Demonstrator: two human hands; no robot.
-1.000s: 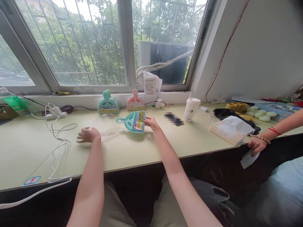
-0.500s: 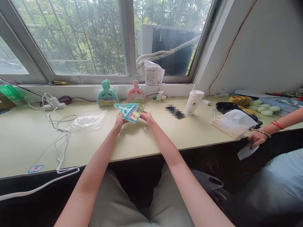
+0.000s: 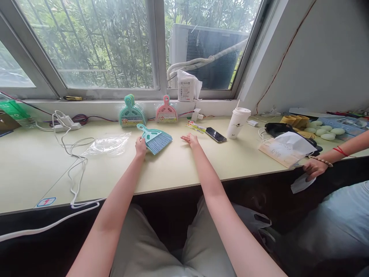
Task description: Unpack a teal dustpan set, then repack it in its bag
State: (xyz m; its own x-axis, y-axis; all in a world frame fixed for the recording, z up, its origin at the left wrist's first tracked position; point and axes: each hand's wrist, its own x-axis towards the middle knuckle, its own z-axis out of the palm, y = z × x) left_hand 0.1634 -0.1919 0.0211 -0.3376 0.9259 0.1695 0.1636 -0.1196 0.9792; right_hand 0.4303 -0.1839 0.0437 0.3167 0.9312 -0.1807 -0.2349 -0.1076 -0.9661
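Observation:
My left hand (image 3: pixel 141 146) grips the left edge of a mint-green dustpan and brush set (image 3: pixel 157 141), its blue-grey bristles facing up and its handle pointing back left. To the right of the set, my right hand (image 3: pixel 190 141) is over the table with fingers stretched out and nothing in them. Just beyond those fingers lies a yellow printed label card (image 3: pixel 196 127), beside a black phone (image 3: pixel 216 135). Against the wall stand several wrapped green sets (image 3: pixel 133 115) and a pink set (image 3: pixel 166 112).
A white lidded cup (image 3: pixel 238 123) with a straw stands right of the phone. Crumpled clear plastic (image 3: pixel 108 145) and white cables (image 3: pixel 75 163) lie on the left. At the right are a tissue pack (image 3: pixel 284 152) and another person's hand (image 3: pixel 315 168) holding a tissue.
The printed card has come off the dustpan set and now lies near the phone. My right hand has let go and moved right; the left still holds the set.

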